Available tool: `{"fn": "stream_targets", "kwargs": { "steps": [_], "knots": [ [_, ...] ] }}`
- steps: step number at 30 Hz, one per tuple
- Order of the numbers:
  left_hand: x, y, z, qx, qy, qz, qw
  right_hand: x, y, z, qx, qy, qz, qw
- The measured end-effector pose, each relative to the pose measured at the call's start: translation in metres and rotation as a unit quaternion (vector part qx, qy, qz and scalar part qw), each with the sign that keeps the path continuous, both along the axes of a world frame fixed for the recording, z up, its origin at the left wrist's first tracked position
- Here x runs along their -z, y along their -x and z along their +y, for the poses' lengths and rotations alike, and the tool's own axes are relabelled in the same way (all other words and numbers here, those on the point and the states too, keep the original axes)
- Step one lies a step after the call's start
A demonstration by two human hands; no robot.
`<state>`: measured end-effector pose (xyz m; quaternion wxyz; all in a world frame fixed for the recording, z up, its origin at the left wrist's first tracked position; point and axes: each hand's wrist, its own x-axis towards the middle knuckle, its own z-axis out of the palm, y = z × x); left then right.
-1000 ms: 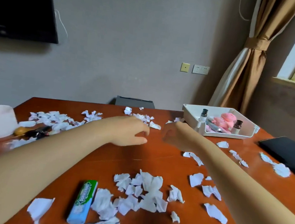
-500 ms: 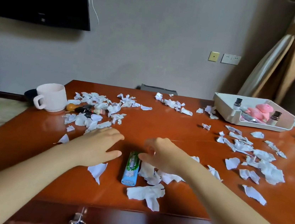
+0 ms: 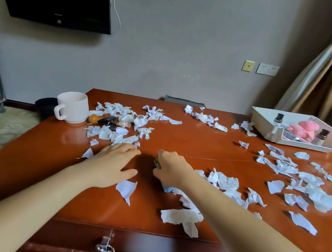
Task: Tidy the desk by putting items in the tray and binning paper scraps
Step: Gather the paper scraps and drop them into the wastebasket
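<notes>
- The right hand point(image 3: 171, 169) is closed over the pack of gum point(image 3: 157, 163) near the desk's point(image 3: 189, 147) front middle; only a green tip and pale blue end show.
- The left hand point(image 3: 114, 162) lies flat and open just beside it, holding nothing.
- Paper scraps point(image 3: 227, 181) are partly hidden under the right forearm.
- The tray point(image 3: 265, 127) sits far right, its contents half hidden.

White torn paper scraps point(image 3: 226, 181) litter the glossy reddish-brown wooden desk point(image 3: 189, 147). A pale pink ribbed ceramic mug point(image 3: 73, 106) (vertical grooves) stands opposite a white plastic tray point(image 3: 265, 127) holding a pink plush toy point(image 3: 304, 130).
</notes>
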<state>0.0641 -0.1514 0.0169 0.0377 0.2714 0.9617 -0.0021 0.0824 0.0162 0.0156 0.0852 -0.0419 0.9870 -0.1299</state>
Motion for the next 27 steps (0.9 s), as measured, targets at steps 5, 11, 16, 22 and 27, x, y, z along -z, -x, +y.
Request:
{"fn": "stream_targets", "kwargs": {
  "steps": [5, 11, 16, 22, 27],
  "knots": [
    [-0.010, 0.026, -0.014, -0.026, -0.053, -0.026, 0.998, -0.014, 0.029, 0.003, 0.028, 0.054, 0.034, 0.998],
    [-0.017, 0.087, -0.021, -0.070, -0.037, 0.050, 0.996, -0.020, 0.063, 0.011, 0.048, 0.107, 0.057, 0.991],
    [-0.012, 0.128, -0.025, -0.128, -0.029, 0.099, 0.986, -0.019, 0.083, 0.020, 0.058, 0.100, 0.055, 0.992],
    [0.003, 0.156, -0.032, -0.174, 0.012, 0.090, 0.981, -0.021, 0.096, 0.032, 0.058, 0.092, 0.052, 0.993],
    [0.011, 0.162, -0.031, -0.193, 0.010, 0.116, 0.974, -0.019, 0.102, 0.039, 0.057, 0.079, 0.059, 0.993]
  ]
}}
